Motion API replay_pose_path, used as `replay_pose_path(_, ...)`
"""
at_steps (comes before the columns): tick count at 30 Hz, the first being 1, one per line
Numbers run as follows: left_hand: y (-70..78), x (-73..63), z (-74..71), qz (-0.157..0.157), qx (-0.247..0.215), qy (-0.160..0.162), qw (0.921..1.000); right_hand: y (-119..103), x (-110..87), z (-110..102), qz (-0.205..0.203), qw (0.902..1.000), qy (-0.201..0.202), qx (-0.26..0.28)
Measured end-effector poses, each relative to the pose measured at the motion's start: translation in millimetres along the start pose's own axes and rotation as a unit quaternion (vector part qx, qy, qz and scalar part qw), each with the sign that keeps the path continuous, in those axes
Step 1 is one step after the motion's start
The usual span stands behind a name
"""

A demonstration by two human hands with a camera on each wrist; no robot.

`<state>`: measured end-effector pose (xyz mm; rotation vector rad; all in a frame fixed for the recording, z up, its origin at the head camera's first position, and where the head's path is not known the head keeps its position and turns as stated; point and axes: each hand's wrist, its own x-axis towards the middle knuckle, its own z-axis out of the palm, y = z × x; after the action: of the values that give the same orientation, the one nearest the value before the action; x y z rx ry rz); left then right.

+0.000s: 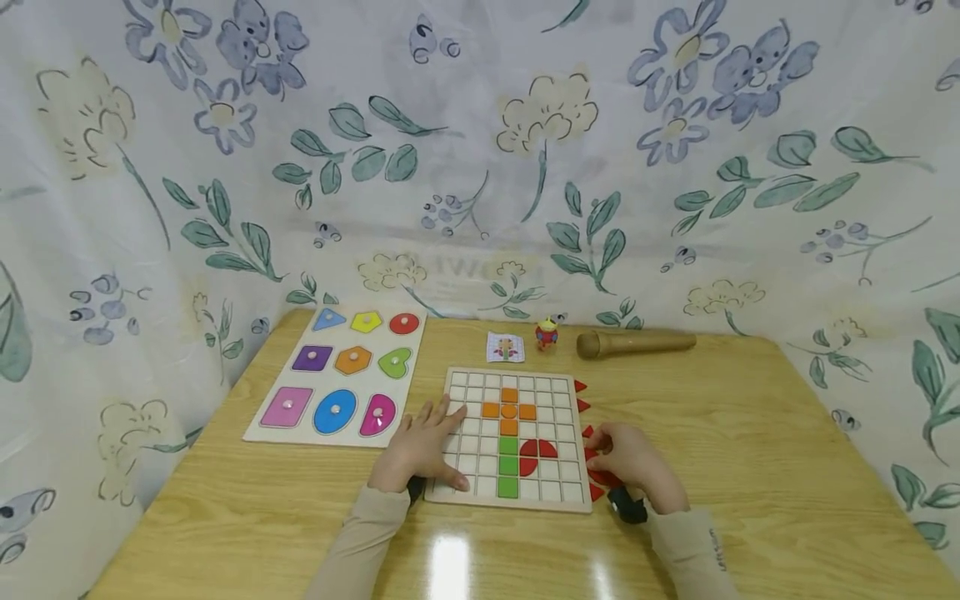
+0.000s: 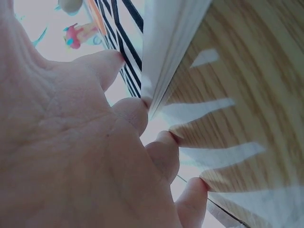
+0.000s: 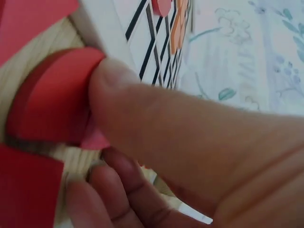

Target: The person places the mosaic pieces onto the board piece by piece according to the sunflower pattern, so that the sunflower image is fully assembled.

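A white grid board [image 1: 468, 497] lies flat on the table. Orange pieces [image 1: 510, 396] form a cross on it, three green squares [image 1: 508, 466] run below, and red quarter-circle pieces [image 1: 529, 467] sit beside the green column. My left hand [image 1: 420, 446] spreads across the board's left edge; in the left wrist view its fingertips [image 2: 192, 190] reach the rim and the tabletop. Off the right edge, my right hand [image 1: 633, 458] pinches a red quarter-circle block [image 3: 59, 97], with the thumb against its side. The fingers partly hide how they meet the block.
More red pieces [image 1: 581, 405] lie along the board's right edge. A shape-puzzle board with knobs [image 1: 345, 333] is at the left. Behind the grid stand a small pattern card [image 1: 506, 347], a toy figure [image 1: 547, 335] and a brown microphone-shaped object [image 1: 636, 343]. A floral curtain [image 1: 480, 167] hangs at the back.
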<state>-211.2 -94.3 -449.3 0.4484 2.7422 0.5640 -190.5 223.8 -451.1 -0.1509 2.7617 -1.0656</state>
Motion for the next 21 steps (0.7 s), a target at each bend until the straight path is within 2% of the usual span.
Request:
replay_pose_path(4,-2.0,0.7,2.7,-0.003,-0.002,0.002,1.0,-1,1.8,0,-0.012,0.9999,0.011,-0.001)
replay_pose_path(10,-2.6,0.8,4.9,-0.003,-0.003,0.001,1.0,-2,4.0,-10,0.029,0.9986,0.033,0.028)
replay_pose_path(14,-3.0,0.8,3.5,-0.003,0.001,0.002,1.0,-11,10.7,-12,0.051,0.9967,0.056,0.03)
replay_pose_path(17,-2.5,0.8,1.6,-0.002,0.006,0.001,1.0,-23,20.2,-4,0.06,0.9959,0.053,0.042)
replay_pose_path(21,-1.4,0.7,0.6,0.001,0.007,-0.003,1.0,-42,33.2,18,0.059,0.9936,0.033,0.09)
